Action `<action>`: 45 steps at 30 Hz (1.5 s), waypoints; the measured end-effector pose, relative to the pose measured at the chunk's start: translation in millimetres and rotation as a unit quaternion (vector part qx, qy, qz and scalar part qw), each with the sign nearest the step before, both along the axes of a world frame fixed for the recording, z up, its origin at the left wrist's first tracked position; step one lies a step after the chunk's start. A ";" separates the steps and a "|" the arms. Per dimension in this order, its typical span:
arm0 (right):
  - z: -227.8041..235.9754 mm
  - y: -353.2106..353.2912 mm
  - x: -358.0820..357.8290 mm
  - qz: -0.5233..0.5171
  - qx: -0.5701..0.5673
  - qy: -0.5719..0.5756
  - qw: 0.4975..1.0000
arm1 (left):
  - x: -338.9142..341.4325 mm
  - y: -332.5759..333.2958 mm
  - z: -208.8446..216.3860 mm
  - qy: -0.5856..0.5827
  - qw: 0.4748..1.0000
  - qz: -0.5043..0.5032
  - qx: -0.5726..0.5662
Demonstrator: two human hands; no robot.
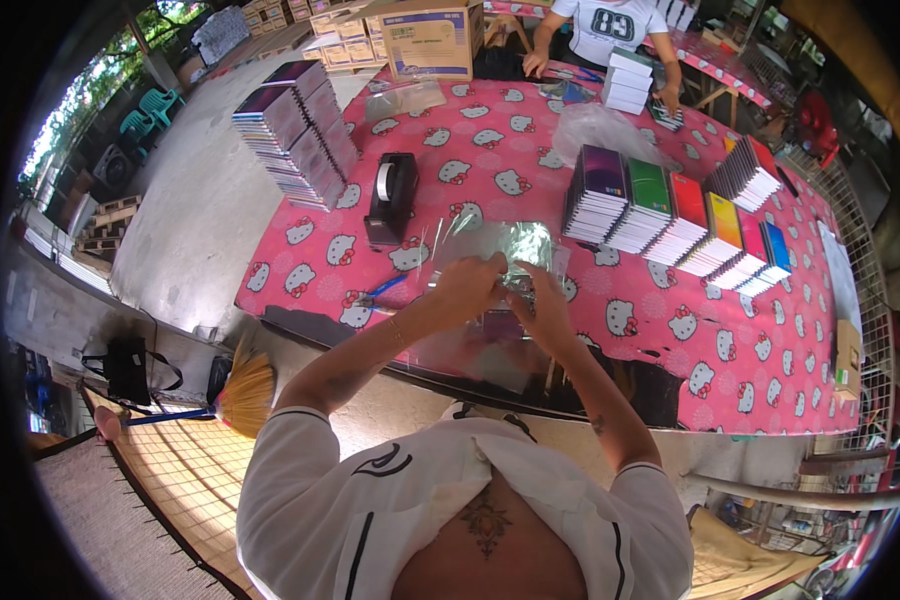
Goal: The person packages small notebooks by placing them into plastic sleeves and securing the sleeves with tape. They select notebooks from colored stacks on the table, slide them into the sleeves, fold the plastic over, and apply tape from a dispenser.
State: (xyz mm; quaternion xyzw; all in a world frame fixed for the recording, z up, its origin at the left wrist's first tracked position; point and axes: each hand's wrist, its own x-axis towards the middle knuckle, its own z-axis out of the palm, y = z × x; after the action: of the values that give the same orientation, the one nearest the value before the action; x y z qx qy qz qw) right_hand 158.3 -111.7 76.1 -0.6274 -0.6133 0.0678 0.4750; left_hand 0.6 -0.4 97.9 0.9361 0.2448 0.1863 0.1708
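Centrally in the frame lies one clear, glossy, crinkled plastic sheet [522, 241], its pointing and long axis unclear beneath the hands. The left hand [473, 287] and right hand [542, 303] bend their fingers over it; whether either grips, I cannot tell. Six notebook stacks [678, 222] line centre-right; one black tape dispenser [391, 203] stands upper left of centre.

1. The left hand [473, 287] and right hand [542, 302] touch shiny clear plastic [528, 243].
2. A black tape dispenser [397, 190] sits on the pink tablecloth [530, 205].
3. A blue-handled tool [385, 287] lies near the left hand.
4. Spiral notebooks [686, 207] stand in bright piles to the right.
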 end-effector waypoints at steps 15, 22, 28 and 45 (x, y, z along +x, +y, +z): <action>-46.5 22.0 13.8 0.052 -0.116 0.292 0.948 | -145.5 200.6 -89.7 -0.213 0.879 0.362 -0.227; -40.4 18.2 16.6 0.029 -0.116 0.282 0.952 | -148.9 180.0 -122.3 -0.457 0.733 0.226 -0.451; -39.2 18.4 12.2 0.042 -0.124 0.329 0.935 | -149.9 178.9 -82.4 0.078 0.885 0.456 0.052; -50.4 17.8 17.9 0.067 -0.082 0.456 0.884 | 55.2 112.5 -56.4 0.190 0.872 -0.147 -0.427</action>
State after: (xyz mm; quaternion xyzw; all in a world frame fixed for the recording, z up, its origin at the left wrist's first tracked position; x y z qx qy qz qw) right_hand 176.2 -93.9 25.7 -0.5212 -0.3620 0.4282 0.6434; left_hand 55.8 112.1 41.5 0.8145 0.1881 -0.1446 0.5294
